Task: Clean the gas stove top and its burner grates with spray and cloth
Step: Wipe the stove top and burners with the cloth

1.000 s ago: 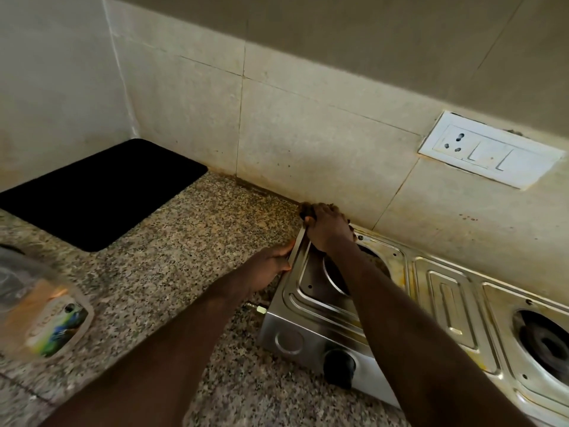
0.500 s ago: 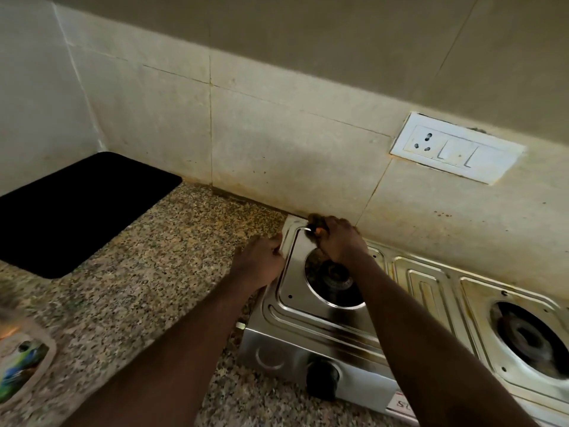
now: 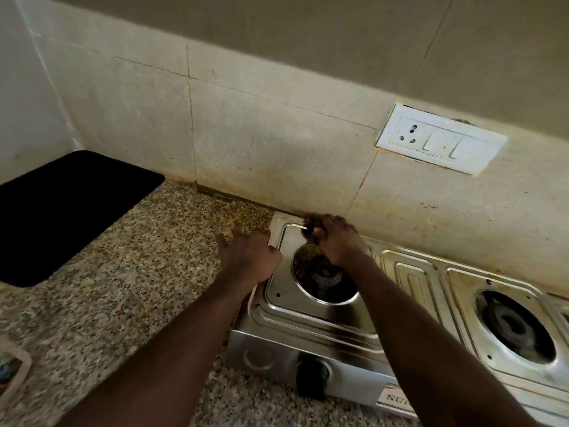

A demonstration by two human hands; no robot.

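A steel gas stove (image 3: 311, 315) stands on the granite counter against the tiled wall, its grates off. My right hand (image 3: 337, 238) grips a small dark scrubbing pad (image 3: 311, 221) and presses it on the stove top's far left corner, just beyond the left burner (image 3: 324, 274). My left hand (image 3: 249, 257) holds the stove's left edge, fingers curled over the rim. The right burner (image 3: 514, 326) lies bare in its stained well. A black knob (image 3: 311, 372) sits on the front panel.
A black mat (image 3: 61, 211) lies at the counter's far left corner. Part of a clear plastic container (image 3: 12, 371) shows at the left edge. A white switch and socket plate (image 3: 440, 140) is on the wall above the stove. Speckled granite (image 3: 138, 272) spreads left of the stove.
My view has shifted, so the stove sits a little more to the right and lower. My right hand has kept rubbing the pad at the far left corner; my left hand stays on the stove's edge.
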